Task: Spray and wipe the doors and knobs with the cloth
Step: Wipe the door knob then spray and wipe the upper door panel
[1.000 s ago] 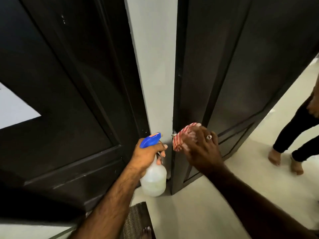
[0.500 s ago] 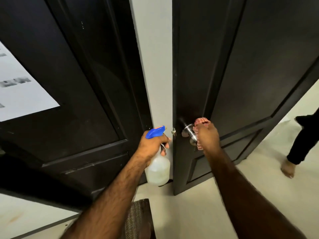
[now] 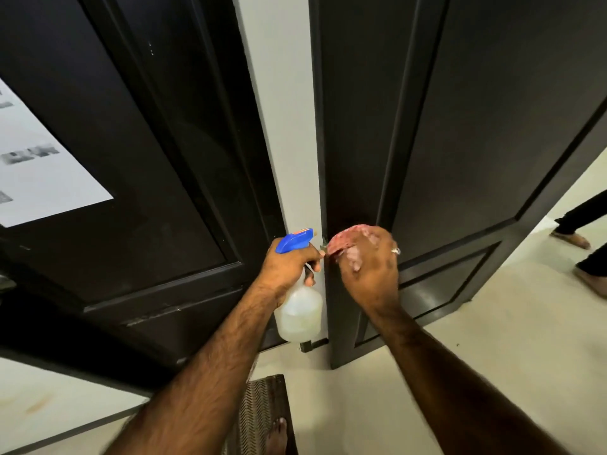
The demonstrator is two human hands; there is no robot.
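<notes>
So the right hand (image 3: 369, 267) is bunching a red-and-white striped cloth (image 3: 341, 241) against the left edge of the dark panelled door on the right (image 3: 460, 126), its fingers curled round the cloth right where the knob would be; the knob itself is hidden under the cloth and hand, with only a bit of metal latch poking out at the door edge. There's a ring (image 3: 395, 250) on one finger.

The left hand (image 3: 289, 264) is gripping the neck of a translucent plastic spray bottle with a blue trigger head (image 3: 297, 307), fingers wrapped round it, just beside the cloth hand. It's hanging in front of the narrow strip of pale wall (image 3: 282, 126) between the two doors.

The other dark panelled door on the left (image 3: 131, 159) is carrying a white sheet of paper (image 3: 39, 165); the print on it is blurred, can't read it. There's a small orange label on top of the trigger head, also too small to read.

Room-wise, pale floor (image 3: 460, 356) is opening up to the right, where another person's dark-trousered legs (image 3: 584, 221) are standing well apart from the door. A woven brown mat (image 3: 262, 408) is lying by the wearer's bare foot (image 3: 277, 435).
</notes>
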